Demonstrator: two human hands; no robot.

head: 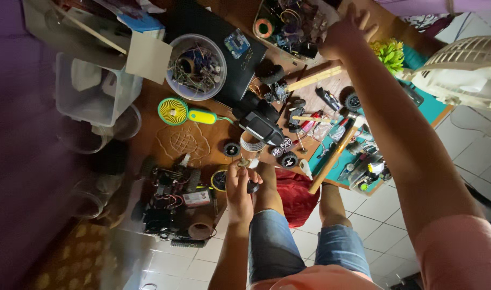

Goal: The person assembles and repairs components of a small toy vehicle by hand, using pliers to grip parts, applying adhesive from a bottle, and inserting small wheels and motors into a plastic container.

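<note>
Left hand [239, 189] held up over the knees, fingertips pinched on a small round metal part [244, 162], with a dark disc-like piece [253, 187] tucked against the palm. The part looks light, rigid, easy to drop; best pinched at the rim. It sits at the fingertips, just below the tape roll [251, 144]. Right hand [346, 33] reaches far out, fingers spread open over the tray of parts [288, 24], holding nothing.

Small blue rectangular packet [237, 43] on the black laptop lid [213, 37], table's far side.
</note>
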